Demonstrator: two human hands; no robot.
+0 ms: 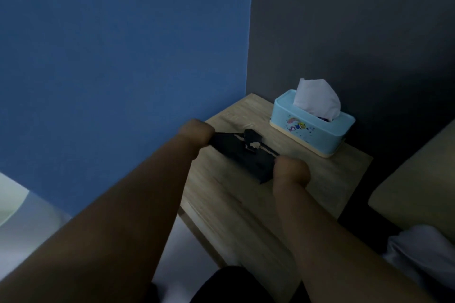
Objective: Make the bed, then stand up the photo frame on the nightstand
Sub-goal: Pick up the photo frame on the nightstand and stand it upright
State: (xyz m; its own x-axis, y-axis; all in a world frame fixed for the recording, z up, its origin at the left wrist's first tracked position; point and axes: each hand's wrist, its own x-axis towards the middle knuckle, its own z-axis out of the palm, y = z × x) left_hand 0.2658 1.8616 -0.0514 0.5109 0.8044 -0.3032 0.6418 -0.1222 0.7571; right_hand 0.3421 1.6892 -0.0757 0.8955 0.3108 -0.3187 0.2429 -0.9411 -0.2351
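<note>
Two bare forearms reach forward from the bottom of the view, over a dark garment at the lower edge. Each hand meets one end of a flat black photo frame (pixel 242 155) that lies back-side up on the light wooden nightstand (pixel 248 206), its folding stand and clips showing on top. The left hand (pixel 195 134) is curled over the frame's far-left end, and the right hand (pixel 290 172) is curled over its near-right end; the fingers of both are tucked out of sight beneath the knuckles, so both hands appear to clasp the frame's edges, though the blur hides the exact contact. The frame sits diagonally across the middle of the tabletop, not yet upright.

Behind it, near the back right corner of the nightstand, stands a pale blue plastic tissue box (pixel 312 130) with a cream base and a white tissue (pixel 317 99) rising from its slot. Its front bears a small cartoon print with a rainbow shape; any lettering there is too small to read.

Left of the nightstand is a blue wall (pixel 123 56), and behind it a dark grey wall (pixel 357 32). A beige mattress edge (pixel 418 179) and white bedding (pixel 423 253) show at the right.
</note>
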